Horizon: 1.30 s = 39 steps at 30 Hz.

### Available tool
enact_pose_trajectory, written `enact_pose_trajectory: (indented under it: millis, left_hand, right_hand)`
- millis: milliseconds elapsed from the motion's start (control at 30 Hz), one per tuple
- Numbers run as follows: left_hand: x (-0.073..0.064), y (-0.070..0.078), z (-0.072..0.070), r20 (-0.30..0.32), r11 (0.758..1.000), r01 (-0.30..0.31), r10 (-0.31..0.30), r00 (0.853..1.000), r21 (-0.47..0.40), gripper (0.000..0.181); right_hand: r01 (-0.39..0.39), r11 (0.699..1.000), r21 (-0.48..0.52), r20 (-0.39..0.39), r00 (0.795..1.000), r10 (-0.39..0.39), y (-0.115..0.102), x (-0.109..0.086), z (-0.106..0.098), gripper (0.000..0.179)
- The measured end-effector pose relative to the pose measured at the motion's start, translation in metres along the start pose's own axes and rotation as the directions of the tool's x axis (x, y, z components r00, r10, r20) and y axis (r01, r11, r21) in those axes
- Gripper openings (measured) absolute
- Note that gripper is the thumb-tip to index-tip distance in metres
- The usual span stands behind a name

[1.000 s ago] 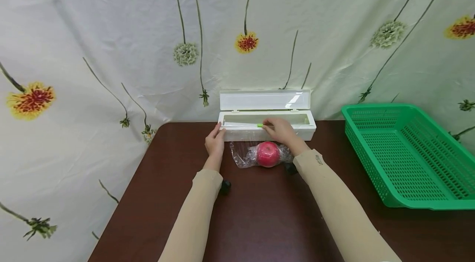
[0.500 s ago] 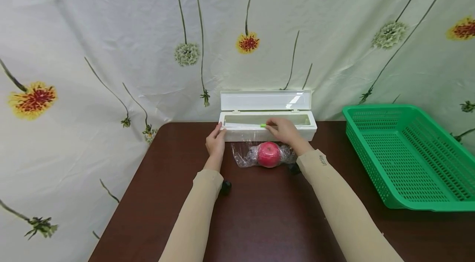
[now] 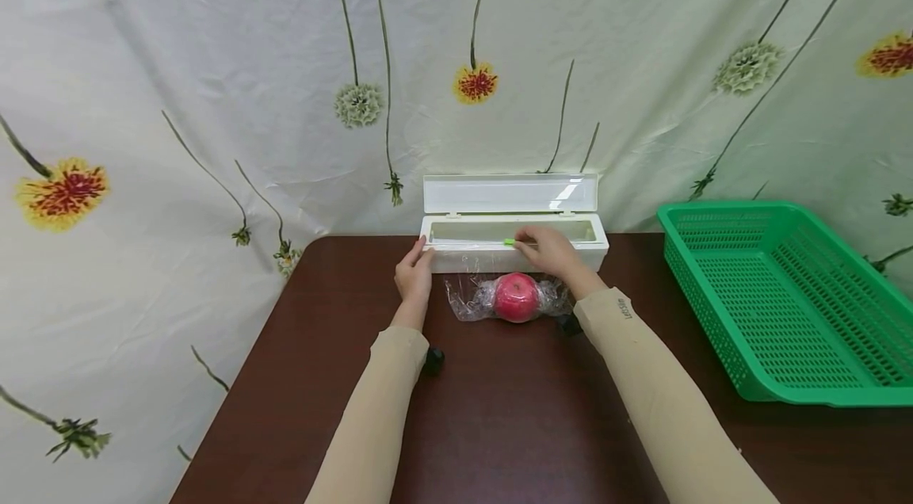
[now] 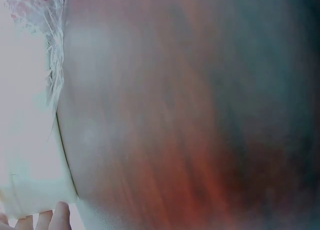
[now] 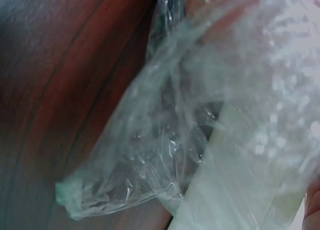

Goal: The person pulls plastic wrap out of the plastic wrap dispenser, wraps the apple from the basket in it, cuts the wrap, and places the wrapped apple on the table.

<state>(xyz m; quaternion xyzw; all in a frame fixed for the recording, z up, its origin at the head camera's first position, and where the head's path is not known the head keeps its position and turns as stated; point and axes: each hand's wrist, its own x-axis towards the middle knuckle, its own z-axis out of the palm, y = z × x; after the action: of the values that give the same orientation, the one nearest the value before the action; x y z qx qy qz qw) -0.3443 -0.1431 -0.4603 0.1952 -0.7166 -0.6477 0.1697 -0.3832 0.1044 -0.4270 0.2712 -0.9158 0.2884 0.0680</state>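
A long white cling film dispenser (image 3: pixel 485 260) stands at the table's far edge with its lid (image 3: pixel 492 193) raised. My left hand (image 3: pixel 414 274) grips the left end of it, thumb on top; in the left wrist view its fingertips (image 4: pixel 61 215) touch the end wall. The thumb and fingers of my right hand (image 3: pixel 548 252) pinch a small green cutter slider (image 3: pixel 509 242) on the dispenser's front rail, right of the middle. In front lies a red apple (image 3: pixel 517 298) wrapped in clear cling film (image 3: pixel 467 303). Crumpled film (image 5: pixel 150 155) fills much of the right wrist view.
A green perforated plastic basket (image 3: pixel 756 290) stands on the right of the dark brown table (image 3: pixel 499 425). Behind the table hangs a flowered cloth (image 3: pixel 299 52). Black wrist cameras sit under both sleeves, the left one (image 3: pixel 433 361) close over the tabletop.
My right hand has slid the green cutter slider slightly to the right along the rail. The left hand keeps its grip on the dispenser's end, and the apple stays where it was.
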Motion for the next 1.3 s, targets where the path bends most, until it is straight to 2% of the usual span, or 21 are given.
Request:
enact_pose_trajectory:
  millis: [467, 800, 1300]
  left_hand:
    - [-0.002, 0.000, 0.001, 0.018, 1.000, -0.010, 0.010, 1.000, 0.006, 0.037]
    - [0.000, 0.001, 0.001, -0.004, 1.000, -0.006, 0.006, 1.000, 0.017, 0.036]
    - [-0.001, 0.000, -0.002, 0.024, 1.000, -0.005, 0.005, 1.000, 0.003, 0.037]
  right_hand:
    - [-0.005, 1.000, -0.009, 0.017, 1.000, 0.006, 0.004, -0.003, -0.007, 0.020]
    - [-0.006, 1.000, -0.012, 0.017, 1.000, 0.006, 0.006, -0.004, -0.010, 0.022]
    - [-0.009, 1.000, -0.006, 0.005, 1.000, 0.009, 0.014, -0.012, -0.014, 0.022]
